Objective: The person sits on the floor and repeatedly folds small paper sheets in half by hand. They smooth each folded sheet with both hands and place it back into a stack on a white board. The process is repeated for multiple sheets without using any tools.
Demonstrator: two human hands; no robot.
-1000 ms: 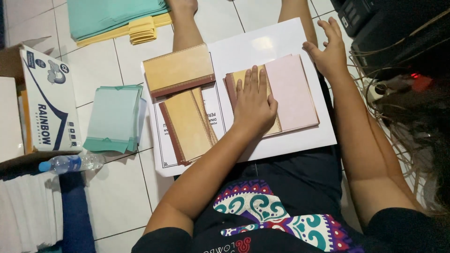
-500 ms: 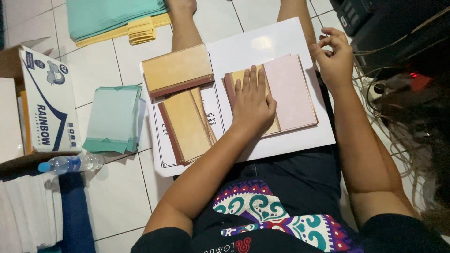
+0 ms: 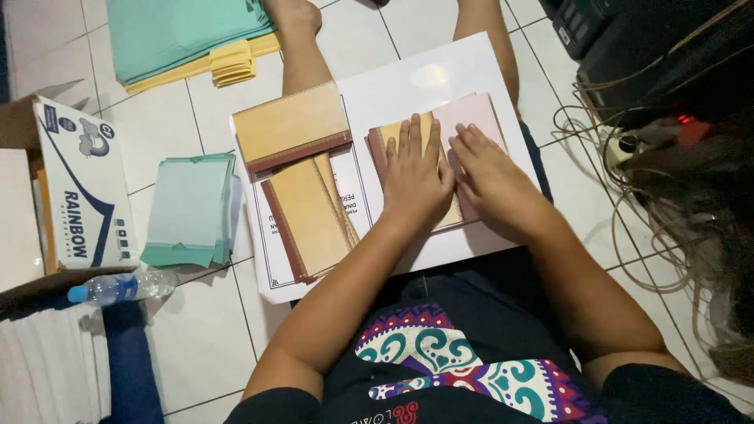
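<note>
Pressing flat with the left hand (image 3: 415,177), fingers spread wide, on the open booklet (image 3: 440,161), holding nothing. Resting just beside it with the right hand (image 3: 488,174), palm down on the pink page (image 3: 475,118), also open. Lying under both hands on a white board (image 3: 440,78). Sitting further left of the hands, two tan booklets (image 3: 302,177), then green folders (image 3: 188,208), a water bottle (image 3: 122,286).

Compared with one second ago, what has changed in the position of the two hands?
The right hand moved from the far right edge of the pink sheet inward and now lies flat beside the left hand. The left hand stayed pressed on the stack; the tan booklets did not move.
</note>
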